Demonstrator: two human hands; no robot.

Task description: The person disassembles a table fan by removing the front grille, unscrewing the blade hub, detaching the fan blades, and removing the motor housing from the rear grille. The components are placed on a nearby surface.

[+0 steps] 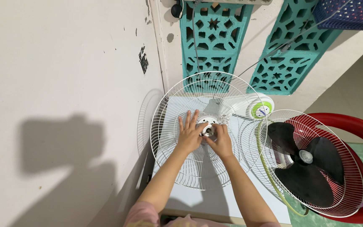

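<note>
Head view, looking down. Nearest the camera, two bare forearms rise from pink sleeves (141,214) at the lower edge and converge toward the centre of the frame.

The left hand (188,133) lies flat on a white wire fan guard (169,138), fingers (188,120) spread and extended, palm pressed against the wires just left of the hub; it grasps nothing. The right hand (220,141) is curled at the hub (209,128), its fingers bent around the small central part there; whether they fully pinch it cannot be told, since the hand covers the contact.

The guard is a round grille of thin radial wires with a white perforated ring at its middle. It rests on a pale blue-white tabletop (215,197), leaning toward the wall, and pale blades (215,107) show through the wires behind the hub.

To the right, just beside and overlapping the guard's rim, stands a second fan (307,162) with black blades inside a white cage edged in green. Behind it sits a red plastic chair (358,126). Between the two fans, farther back, a white round fan base (260,108) with a green-ringed dial is visible.

Farthest away, two teal ornamental lattice blocks (215,38) lean against the cream wall (64,63), a grey cable (274,48) crosses them, and a blue basket (353,12) occupies the upper right corner.
</note>
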